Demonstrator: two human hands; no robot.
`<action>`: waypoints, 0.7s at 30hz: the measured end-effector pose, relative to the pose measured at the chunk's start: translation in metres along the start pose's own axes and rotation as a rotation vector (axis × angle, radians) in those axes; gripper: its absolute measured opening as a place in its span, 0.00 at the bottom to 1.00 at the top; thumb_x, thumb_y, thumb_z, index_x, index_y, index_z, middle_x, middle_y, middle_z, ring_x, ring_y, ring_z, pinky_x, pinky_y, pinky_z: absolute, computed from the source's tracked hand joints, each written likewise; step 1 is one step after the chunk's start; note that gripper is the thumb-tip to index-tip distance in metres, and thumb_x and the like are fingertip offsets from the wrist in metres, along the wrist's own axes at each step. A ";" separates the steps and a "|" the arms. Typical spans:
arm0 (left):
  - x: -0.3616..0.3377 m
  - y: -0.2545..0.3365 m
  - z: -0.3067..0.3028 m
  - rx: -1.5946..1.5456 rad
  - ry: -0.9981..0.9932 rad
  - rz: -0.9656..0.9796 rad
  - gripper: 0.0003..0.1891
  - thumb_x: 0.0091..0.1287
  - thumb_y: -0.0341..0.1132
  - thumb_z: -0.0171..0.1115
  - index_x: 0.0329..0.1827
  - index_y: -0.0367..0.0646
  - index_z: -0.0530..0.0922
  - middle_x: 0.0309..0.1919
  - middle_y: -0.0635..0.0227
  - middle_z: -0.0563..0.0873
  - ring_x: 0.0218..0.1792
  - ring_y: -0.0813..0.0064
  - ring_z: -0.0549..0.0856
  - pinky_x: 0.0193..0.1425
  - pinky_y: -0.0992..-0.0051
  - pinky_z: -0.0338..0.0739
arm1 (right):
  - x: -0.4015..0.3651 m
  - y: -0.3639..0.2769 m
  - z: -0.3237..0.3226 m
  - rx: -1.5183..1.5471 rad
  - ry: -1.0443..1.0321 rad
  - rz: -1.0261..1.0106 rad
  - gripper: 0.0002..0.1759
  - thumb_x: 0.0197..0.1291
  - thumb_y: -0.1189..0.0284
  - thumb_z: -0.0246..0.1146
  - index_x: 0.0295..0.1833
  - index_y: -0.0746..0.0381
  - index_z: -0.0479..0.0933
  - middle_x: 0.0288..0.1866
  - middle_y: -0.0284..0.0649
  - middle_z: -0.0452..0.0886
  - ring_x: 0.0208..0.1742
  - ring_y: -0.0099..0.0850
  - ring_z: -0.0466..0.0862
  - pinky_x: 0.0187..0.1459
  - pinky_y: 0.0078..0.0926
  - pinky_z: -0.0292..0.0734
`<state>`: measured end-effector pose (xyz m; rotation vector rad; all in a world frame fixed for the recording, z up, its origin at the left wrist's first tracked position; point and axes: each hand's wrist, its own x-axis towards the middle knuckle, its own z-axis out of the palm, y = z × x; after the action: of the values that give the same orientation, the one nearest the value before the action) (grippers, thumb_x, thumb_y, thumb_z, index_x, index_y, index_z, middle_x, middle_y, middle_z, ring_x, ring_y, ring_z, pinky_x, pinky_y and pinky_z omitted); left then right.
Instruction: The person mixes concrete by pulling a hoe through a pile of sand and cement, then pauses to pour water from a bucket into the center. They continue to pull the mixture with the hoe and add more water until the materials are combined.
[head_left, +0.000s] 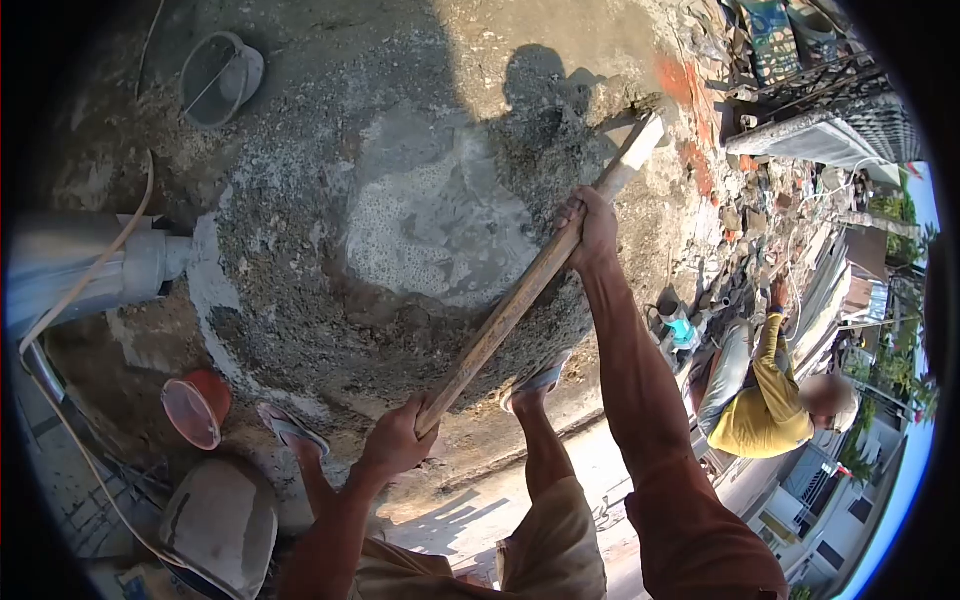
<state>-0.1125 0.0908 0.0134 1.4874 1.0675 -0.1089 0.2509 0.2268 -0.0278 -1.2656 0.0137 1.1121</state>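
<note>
My left hand point(400, 437) is wrapped round the lower end of a hoe's wooden handle point(500, 322). Farther up the same handle, my right hand point(592, 230) grips it with closed fingers. The hoe's far end reaches to the upper right, against the wet edge of a heap; its blade is mostly hidden there. Below the handle spreads a ring of grey sandy mix point(285, 250) around a pool of bubbly grey water point(430, 225). My sandalled feet stand at the near edge of the mix.
A grey bucket point(240, 78) lies at upper left, a red bucket point(196, 408) and a large tub point(220, 525) at lower left. A metal cylinder point(90, 265) and a hose run along the left. At right, a person in yellow point(765, 420) crouches by rubble point(735, 215).
</note>
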 end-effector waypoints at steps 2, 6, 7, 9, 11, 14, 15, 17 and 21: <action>0.030 0.001 -0.001 0.192 0.135 0.102 0.26 0.58 0.31 0.64 0.61 0.39 0.69 0.36 0.49 0.84 0.37 0.50 0.85 0.39 0.59 0.80 | 0.030 -0.016 -0.004 0.201 -0.232 -0.058 0.06 0.60 0.73 0.56 0.36 0.59 0.64 0.22 0.32 0.66 0.20 0.24 0.69 0.21 0.21 0.69; 0.126 0.049 -0.049 0.435 0.341 0.200 0.23 0.56 0.29 0.65 0.55 0.38 0.73 0.38 0.51 0.85 0.34 0.51 0.86 0.38 0.58 0.81 | 0.111 -0.015 0.024 0.077 -0.048 -0.111 0.07 0.64 0.71 0.56 0.36 0.63 0.68 0.23 0.38 0.71 0.21 0.29 0.72 0.24 0.30 0.75; 0.152 0.061 -0.061 0.503 0.391 0.224 0.21 0.56 0.28 0.63 0.54 0.37 0.73 0.37 0.51 0.85 0.35 0.52 0.86 0.39 0.59 0.81 | 0.131 0.004 0.036 0.067 0.020 -0.108 0.06 0.63 0.74 0.57 0.37 0.65 0.69 0.23 0.39 0.71 0.21 0.30 0.73 0.24 0.32 0.75; 0.176 0.084 -0.078 0.573 0.449 0.238 0.19 0.56 0.26 0.62 0.52 0.37 0.74 0.35 0.52 0.85 0.35 0.52 0.86 0.39 0.59 0.81 | 0.149 0.034 0.060 0.012 0.063 -0.035 0.06 0.61 0.75 0.59 0.38 0.67 0.69 0.23 0.39 0.71 0.21 0.30 0.74 0.23 0.33 0.76; 0.178 0.104 -0.090 0.652 0.465 0.234 0.16 0.55 0.24 0.60 0.49 0.36 0.74 0.32 0.51 0.85 0.35 0.52 0.86 0.40 0.59 0.81 | 0.146 0.057 0.077 -0.031 0.113 0.044 0.07 0.60 0.77 0.60 0.39 0.68 0.69 0.24 0.40 0.72 0.21 0.31 0.74 0.23 0.34 0.76; 0.134 0.085 -0.082 0.505 0.406 0.033 0.16 0.54 0.26 0.63 0.46 0.37 0.74 0.31 0.51 0.85 0.35 0.52 0.87 0.39 0.57 0.81 | 0.105 0.084 0.090 -0.475 0.142 0.122 0.11 0.59 0.76 0.62 0.39 0.70 0.67 0.23 0.41 0.71 0.21 0.30 0.75 0.19 0.30 0.73; 0.119 0.079 -0.073 0.477 0.393 -0.028 0.17 0.54 0.26 0.64 0.47 0.37 0.74 0.32 0.50 0.85 0.35 0.52 0.87 0.39 0.56 0.81 | 0.085 0.095 0.089 -0.509 0.094 0.053 0.12 0.59 0.76 0.62 0.41 0.70 0.66 0.24 0.41 0.71 0.21 0.30 0.75 0.18 0.29 0.72; 0.084 0.048 -0.042 0.407 0.394 -0.084 0.17 0.53 0.27 0.64 0.46 0.37 0.73 0.33 0.51 0.85 0.34 0.52 0.87 0.35 0.57 0.81 | 0.042 0.125 0.080 -0.418 0.099 -0.035 0.08 0.59 0.76 0.60 0.37 0.66 0.67 0.20 0.36 0.70 0.17 0.26 0.71 0.18 0.26 0.70; 0.028 -0.018 0.021 0.325 0.454 -0.056 0.19 0.50 0.28 0.66 0.46 0.39 0.72 0.36 0.53 0.85 0.31 0.52 0.86 0.30 0.60 0.82 | -0.056 0.139 0.071 -0.326 0.051 -0.072 0.14 0.61 0.79 0.58 0.46 0.61 0.60 0.21 0.36 0.68 0.15 0.25 0.71 0.15 0.26 0.69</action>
<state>-0.0977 0.0857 -0.0224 1.8264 1.5107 0.0199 0.0914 0.2279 -0.0734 -1.5721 -0.1796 1.0474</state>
